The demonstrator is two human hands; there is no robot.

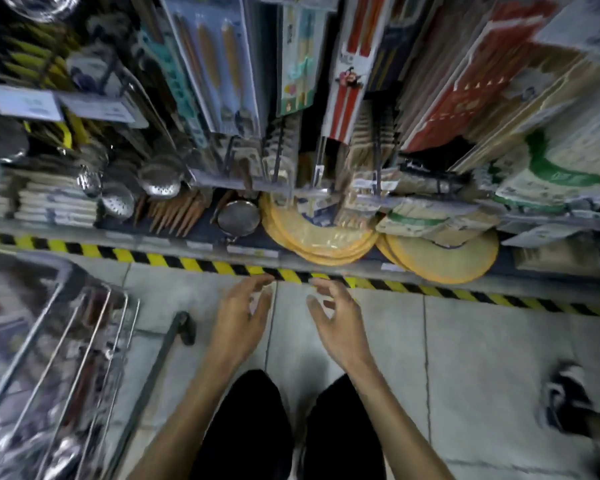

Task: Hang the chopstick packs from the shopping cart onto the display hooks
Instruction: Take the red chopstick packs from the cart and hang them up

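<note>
1. Our left hand [239,320] and right hand [336,320] hold nothing. The fingers are loosely spread above the floor.
2. The chopstick packs [92,308] look to lie, blurred, in the shopping cart [28,341] at our left. We should reach there and pinch one by its top.
3. We then match it to the hung packs [347,64] above.

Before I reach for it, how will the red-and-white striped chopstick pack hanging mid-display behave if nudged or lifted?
The red-and-white pack will probably swing if nudged: it hangs long and narrow with its lower end free. It likely feels light and stiff lengthwise, since it hangs straight rather than sagging.
</note>
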